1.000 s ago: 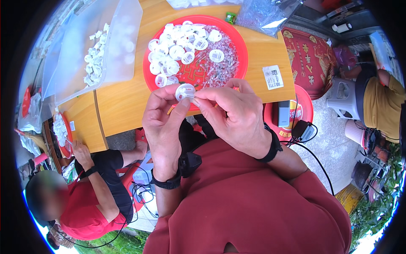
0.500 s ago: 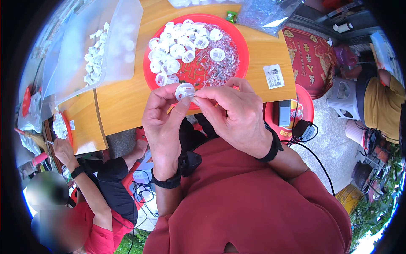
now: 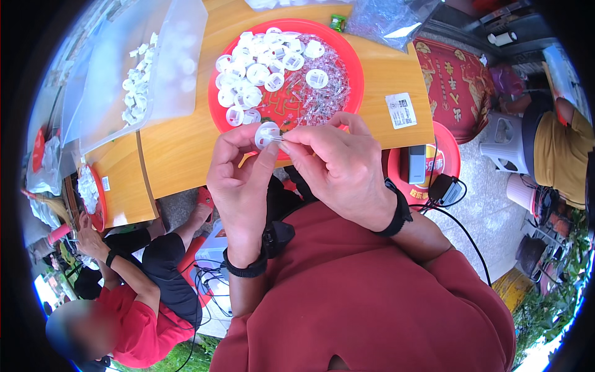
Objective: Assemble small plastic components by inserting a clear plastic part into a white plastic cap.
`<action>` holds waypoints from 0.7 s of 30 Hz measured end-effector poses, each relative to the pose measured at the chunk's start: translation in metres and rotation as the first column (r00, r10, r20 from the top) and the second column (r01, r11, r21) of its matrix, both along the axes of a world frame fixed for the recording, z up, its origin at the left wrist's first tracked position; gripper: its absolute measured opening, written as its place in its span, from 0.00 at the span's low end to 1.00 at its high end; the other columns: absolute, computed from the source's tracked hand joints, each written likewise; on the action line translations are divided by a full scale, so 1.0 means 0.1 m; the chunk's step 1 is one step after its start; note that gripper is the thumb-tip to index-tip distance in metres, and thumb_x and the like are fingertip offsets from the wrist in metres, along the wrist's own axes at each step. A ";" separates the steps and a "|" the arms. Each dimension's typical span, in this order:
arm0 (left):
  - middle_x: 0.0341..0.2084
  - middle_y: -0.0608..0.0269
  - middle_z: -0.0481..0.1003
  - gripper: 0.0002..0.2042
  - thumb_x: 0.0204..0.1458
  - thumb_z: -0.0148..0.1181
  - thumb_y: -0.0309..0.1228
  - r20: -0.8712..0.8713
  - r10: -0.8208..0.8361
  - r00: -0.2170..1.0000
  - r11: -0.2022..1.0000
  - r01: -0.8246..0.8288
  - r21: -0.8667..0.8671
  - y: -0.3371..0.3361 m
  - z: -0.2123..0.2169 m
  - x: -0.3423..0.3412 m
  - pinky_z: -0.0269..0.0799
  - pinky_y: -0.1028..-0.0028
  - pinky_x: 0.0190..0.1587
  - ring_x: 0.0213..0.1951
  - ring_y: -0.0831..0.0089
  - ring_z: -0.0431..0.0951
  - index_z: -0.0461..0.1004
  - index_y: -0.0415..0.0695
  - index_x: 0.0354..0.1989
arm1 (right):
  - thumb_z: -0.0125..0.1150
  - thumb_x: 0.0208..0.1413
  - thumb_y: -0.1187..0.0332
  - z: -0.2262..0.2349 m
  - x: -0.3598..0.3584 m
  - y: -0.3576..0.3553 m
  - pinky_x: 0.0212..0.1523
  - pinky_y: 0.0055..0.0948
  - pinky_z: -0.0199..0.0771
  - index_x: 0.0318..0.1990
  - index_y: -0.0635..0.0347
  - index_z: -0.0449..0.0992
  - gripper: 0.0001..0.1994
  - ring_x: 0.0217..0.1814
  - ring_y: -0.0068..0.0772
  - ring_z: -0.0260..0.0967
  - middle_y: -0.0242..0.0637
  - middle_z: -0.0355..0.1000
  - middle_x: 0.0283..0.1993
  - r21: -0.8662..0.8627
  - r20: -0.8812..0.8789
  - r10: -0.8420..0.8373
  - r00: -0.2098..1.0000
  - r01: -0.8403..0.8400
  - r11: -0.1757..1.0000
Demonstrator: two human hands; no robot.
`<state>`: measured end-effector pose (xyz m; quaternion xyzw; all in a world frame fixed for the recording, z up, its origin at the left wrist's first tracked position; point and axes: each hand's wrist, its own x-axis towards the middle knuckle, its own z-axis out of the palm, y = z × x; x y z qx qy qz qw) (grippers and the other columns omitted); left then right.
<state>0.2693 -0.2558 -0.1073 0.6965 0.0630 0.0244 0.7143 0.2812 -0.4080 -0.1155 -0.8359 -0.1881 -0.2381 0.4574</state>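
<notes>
Between the thumb and fingers of my left hand (image 3: 238,173) is a round white plastic piece (image 3: 267,134), tilted up. My right hand (image 3: 344,167) is closed in a pinch on a thin clear pin-like part (image 3: 280,139), whose end meets the white piece's face. Both hands are just in front of a red round tray (image 3: 356,80). On the tray's left lies a heap of similar white round pieces (image 3: 257,74); loose clear thin parts (image 3: 325,93) cover its right. My fingertips hide part of the clear part.
A translucent plastic bin (image 3: 173,93) holding small white parts stands on the wooden table (image 3: 384,68) at left. A clear plastic bag (image 3: 387,25) lies at the back. A co-worker in red (image 3: 142,328) sits at left. Cables (image 3: 468,239) hang beside a red stool (image 3: 455,146).
My hands and the white piece have shifted very slightly left. The co-worker at left has leaned, and that person's hands have moved slightly down, away from the smaller red tray.
</notes>
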 end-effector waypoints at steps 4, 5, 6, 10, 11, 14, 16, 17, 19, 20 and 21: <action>0.40 0.65 0.76 0.12 0.52 0.62 0.17 0.029 0.039 0.999 0.982 -0.044 0.186 -0.05 0.05 -0.01 0.75 0.78 0.43 0.42 0.81 0.75 0.74 0.37 0.46 | 0.70 0.49 0.75 0.01 0.00 0.00 0.39 0.35 0.71 0.36 0.58 0.78 0.08 0.24 0.30 0.73 0.31 0.77 0.26 -0.065 0.024 -0.006 1.000 0.008 0.998; 0.40 0.65 0.76 0.12 0.52 0.62 0.17 0.029 0.039 0.999 0.981 -0.044 0.186 -0.05 0.05 -0.01 0.75 0.78 0.43 0.42 0.81 0.75 0.74 0.37 0.46 | 0.70 0.49 0.75 0.02 0.00 0.00 0.39 0.35 0.71 0.36 0.58 0.78 0.08 0.24 0.30 0.73 0.31 0.77 0.27 -0.082 0.053 -0.004 0.999 0.008 0.997; 0.40 0.65 0.76 0.12 0.52 0.63 0.17 0.035 0.037 0.999 0.980 -0.043 0.192 -0.05 0.05 -0.01 0.75 0.78 0.44 0.42 0.80 0.75 0.74 0.37 0.46 | 0.70 0.49 0.75 0.03 0.00 0.00 0.40 0.36 0.71 0.36 0.58 0.77 0.08 0.24 0.30 0.73 0.31 0.77 0.27 -0.099 0.082 -0.001 0.997 0.009 0.995; 0.39 0.66 0.76 0.13 0.52 0.63 0.17 0.041 0.033 0.999 0.975 -0.041 0.218 -0.05 0.07 -0.02 0.75 0.78 0.44 0.42 0.80 0.75 0.74 0.38 0.46 | 0.70 0.49 0.75 0.03 -0.01 0.00 0.40 0.36 0.71 0.37 0.59 0.77 0.08 0.24 0.30 0.74 0.31 0.77 0.27 -0.110 0.078 0.005 0.997 0.004 0.994; 0.39 0.66 0.76 0.13 0.52 0.63 0.17 0.040 0.032 0.999 0.975 -0.041 0.218 -0.06 0.07 -0.03 0.75 0.78 0.44 0.42 0.80 0.75 0.74 0.38 0.46 | 0.70 0.49 0.75 0.02 -0.01 0.00 0.40 0.36 0.71 0.37 0.59 0.77 0.09 0.24 0.30 0.74 0.31 0.77 0.27 -0.095 0.079 0.003 0.997 0.005 0.995; 0.41 0.65 0.76 0.14 0.52 0.62 0.17 0.020 0.018 1.000 0.972 -0.022 0.234 -0.06 0.06 -0.03 0.75 0.76 0.46 0.43 0.80 0.75 0.74 0.37 0.47 | 0.70 0.49 0.75 -0.04 0.00 0.01 0.40 0.36 0.71 0.37 0.58 0.77 0.09 0.24 0.30 0.73 0.31 0.77 0.26 -0.055 0.081 -0.004 0.997 0.008 0.998; 0.44 0.64 0.75 0.14 0.53 0.62 0.17 0.027 0.025 0.999 0.986 -0.029 0.164 -0.07 -0.01 -0.04 0.76 0.75 0.48 0.45 0.78 0.76 0.73 0.37 0.49 | 0.70 0.49 0.75 -0.06 0.01 0.02 0.40 0.36 0.71 0.37 0.58 0.77 0.08 0.24 0.30 0.73 0.31 0.77 0.26 -0.028 0.082 -0.005 0.997 0.007 1.000; 0.44 0.64 0.75 0.14 0.53 0.62 0.17 0.028 0.025 0.999 0.986 -0.030 0.164 -0.07 -0.02 -0.04 0.76 0.75 0.48 0.45 0.78 0.76 0.73 0.37 0.49 | 0.70 0.49 0.75 -0.07 0.01 0.02 0.40 0.36 0.71 0.37 0.58 0.78 0.08 0.24 0.30 0.73 0.31 0.77 0.25 -0.013 0.073 -0.006 0.997 0.007 1.000; 0.46 0.64 0.74 0.16 0.54 0.61 0.17 -0.028 -0.007 1.000 0.999 0.008 0.032 -0.07 -0.05 -0.04 0.76 0.75 0.51 0.47 0.77 0.75 0.73 0.38 0.51 | 0.70 0.49 0.75 -0.07 0.01 0.02 0.40 0.36 0.71 0.36 0.57 0.78 0.08 0.24 0.30 0.73 0.31 0.76 0.25 0.002 0.063 -0.007 0.998 0.006 1.000; 0.46 0.64 0.74 0.16 0.54 0.61 0.17 -0.028 -0.006 1.000 0.999 0.007 0.032 -0.07 -0.05 -0.05 0.76 0.75 0.51 0.47 0.77 0.75 0.73 0.38 0.51 | 0.70 0.50 0.74 -0.06 0.01 0.02 0.39 0.35 0.71 0.36 0.56 0.78 0.07 0.24 0.30 0.73 0.30 0.76 0.25 -0.001 0.055 -0.003 0.998 0.004 1.000; 0.46 0.64 0.74 0.16 0.54 0.61 0.16 -0.020 0.003 1.000 1.000 -0.002 0.028 -0.07 -0.05 -0.05 0.76 0.75 0.50 0.48 0.76 0.75 0.73 0.38 0.52 | 0.70 0.50 0.74 -0.06 0.01 0.01 0.39 0.35 0.71 0.35 0.56 0.78 0.07 0.24 0.30 0.73 0.30 0.77 0.24 -0.005 0.048 -0.002 0.999 0.002 1.000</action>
